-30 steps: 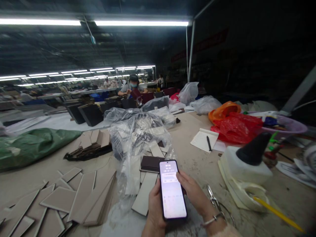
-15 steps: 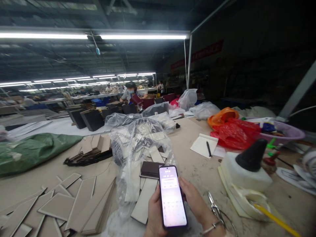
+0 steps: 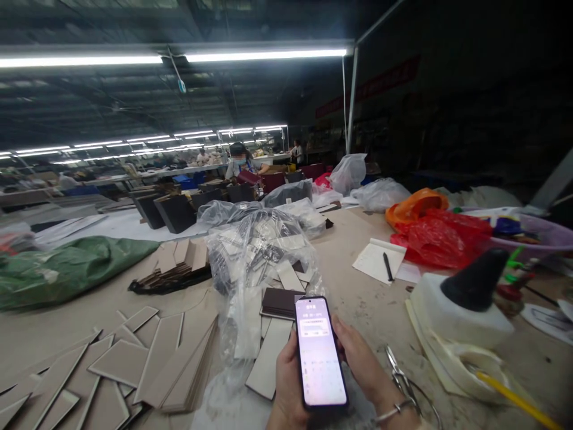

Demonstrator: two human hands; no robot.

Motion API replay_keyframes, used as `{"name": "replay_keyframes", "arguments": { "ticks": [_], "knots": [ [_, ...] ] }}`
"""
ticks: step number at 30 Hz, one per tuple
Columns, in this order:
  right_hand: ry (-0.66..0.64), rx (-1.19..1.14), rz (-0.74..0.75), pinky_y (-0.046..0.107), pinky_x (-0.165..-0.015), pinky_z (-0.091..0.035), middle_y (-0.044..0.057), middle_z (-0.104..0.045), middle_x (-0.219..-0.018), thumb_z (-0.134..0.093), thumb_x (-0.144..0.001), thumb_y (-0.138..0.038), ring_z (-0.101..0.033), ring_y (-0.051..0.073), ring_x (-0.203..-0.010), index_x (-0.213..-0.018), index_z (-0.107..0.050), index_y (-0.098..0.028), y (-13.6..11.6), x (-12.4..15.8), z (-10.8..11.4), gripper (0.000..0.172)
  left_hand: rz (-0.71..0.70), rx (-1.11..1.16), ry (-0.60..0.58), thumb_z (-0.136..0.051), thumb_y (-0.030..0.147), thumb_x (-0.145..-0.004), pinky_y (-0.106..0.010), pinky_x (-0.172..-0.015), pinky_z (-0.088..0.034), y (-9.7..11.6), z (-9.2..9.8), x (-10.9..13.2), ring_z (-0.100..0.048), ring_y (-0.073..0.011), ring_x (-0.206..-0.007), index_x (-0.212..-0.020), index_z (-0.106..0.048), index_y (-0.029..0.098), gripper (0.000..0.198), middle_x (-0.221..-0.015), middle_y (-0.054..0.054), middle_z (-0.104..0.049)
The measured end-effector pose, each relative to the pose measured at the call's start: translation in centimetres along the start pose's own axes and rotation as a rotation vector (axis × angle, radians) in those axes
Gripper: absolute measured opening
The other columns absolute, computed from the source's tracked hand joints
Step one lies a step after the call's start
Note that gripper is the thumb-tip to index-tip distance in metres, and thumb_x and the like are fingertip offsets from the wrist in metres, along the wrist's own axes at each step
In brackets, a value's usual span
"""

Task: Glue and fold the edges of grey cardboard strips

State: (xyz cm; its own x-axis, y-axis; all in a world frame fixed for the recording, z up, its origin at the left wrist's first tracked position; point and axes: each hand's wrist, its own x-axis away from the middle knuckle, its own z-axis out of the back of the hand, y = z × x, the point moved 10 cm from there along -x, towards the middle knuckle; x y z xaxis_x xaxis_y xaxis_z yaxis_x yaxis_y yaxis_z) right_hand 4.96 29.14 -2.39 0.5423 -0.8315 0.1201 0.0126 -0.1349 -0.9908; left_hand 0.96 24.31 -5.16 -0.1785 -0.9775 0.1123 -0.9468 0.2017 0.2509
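A lit smartphone [image 3: 321, 358] is held upright at the lower middle of the view, its pale screen facing me. My left hand [image 3: 287, 382] grips its left edge, and my right hand [image 3: 362, 358] closes on its right edge, with a bangle at the wrist. Behind the phone lies a clear plastic bag [image 3: 259, 251] with pale flat pieces in it. A dark brown stack of pieces [image 3: 280, 303] and a cream panel [image 3: 271, 358] lie just beyond my left hand. Metal scissors [image 3: 400, 376] rest beside my right wrist.
Beige panels [image 3: 161, 358] are spread and stacked at left, near a green sack [image 3: 67, 272]. At right are a notepad [image 3: 373, 260] with a black pen [image 3: 387, 267], a white plastic container [image 3: 461, 310], red bag [image 3: 447, 236] and purple basin [image 3: 541, 233]. Across the table sits a masked person [image 3: 244, 164].
The view has turned slightly left, so the table's things appear a little further right. Both hands keep their hold on the phone.
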Motion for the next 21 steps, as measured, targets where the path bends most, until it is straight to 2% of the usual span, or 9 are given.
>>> {"name": "replay_keyframes", "arguments": {
  "ticks": [6, 13, 17, 21],
  "knots": [
    [0.015, 0.026, 0.019, 0.029, -0.065, -0.044, 0.001, -0.061, -0.071, -0.037, -0.089, -0.058, -0.051, 0.016, -0.062, -0.111, -0.063, -0.022, -0.16, 0.15, 0.16, 0.049, -0.022, 0.014, -0.011, -0.042, 0.048, -0.089, -0.044, -0.094, -0.04, 0.12, 0.05, -0.02, -0.061, -0.0324, -0.103, -0.118, -0.06, 0.009, 0.052, -0.11, -0.017, -0.066],
    [0.008, 0.05, 0.076, 0.028, -0.078, -0.045, 0.002, -0.064, -0.085, -0.04, -0.09, -0.053, -0.056, 0.017, -0.076, -0.112, -0.062, -0.023, -0.65, 0.13, 0.54, 0.043, -0.029, 0.041, 0.01, -0.035, 0.047, -0.092, -0.042, -0.099, -0.038, 0.39, 0.42, 0.03, -0.061, -0.0287, -0.103, -0.122, -0.057, 0.007, 0.055, -0.112, -0.016, -0.065],
    [0.006, 0.025, 0.045, 0.028, -0.076, -0.047, 0.003, -0.067, -0.095, -0.04, -0.089, -0.055, -0.06, 0.017, -0.081, -0.119, -0.058, -0.024, -0.72, 0.27, 0.23, 0.047, -0.047, 0.054, -0.001, -0.031, 0.049, -0.093, -0.04, -0.1, -0.037, 0.68, 0.34, -0.02, -0.061, -0.0275, -0.105, -0.124, -0.055, 0.006, 0.058, -0.116, -0.016, -0.063],
    [0.102, -0.014, -0.032, 0.03, -0.067, -0.049, 0.006, -0.069, -0.094, -0.041, -0.085, -0.06, -0.063, 0.02, -0.076, -0.124, -0.055, -0.02, -0.14, 0.19, 0.94, 0.057, -0.052, 0.037, -0.026, -0.032, 0.051, -0.092, -0.038, -0.097, -0.039, 0.65, 0.38, -0.11, -0.061, -0.0269, -0.105, -0.126, -0.052, 0.005, 0.06, -0.115, -0.016, -0.063]
  ]
}}
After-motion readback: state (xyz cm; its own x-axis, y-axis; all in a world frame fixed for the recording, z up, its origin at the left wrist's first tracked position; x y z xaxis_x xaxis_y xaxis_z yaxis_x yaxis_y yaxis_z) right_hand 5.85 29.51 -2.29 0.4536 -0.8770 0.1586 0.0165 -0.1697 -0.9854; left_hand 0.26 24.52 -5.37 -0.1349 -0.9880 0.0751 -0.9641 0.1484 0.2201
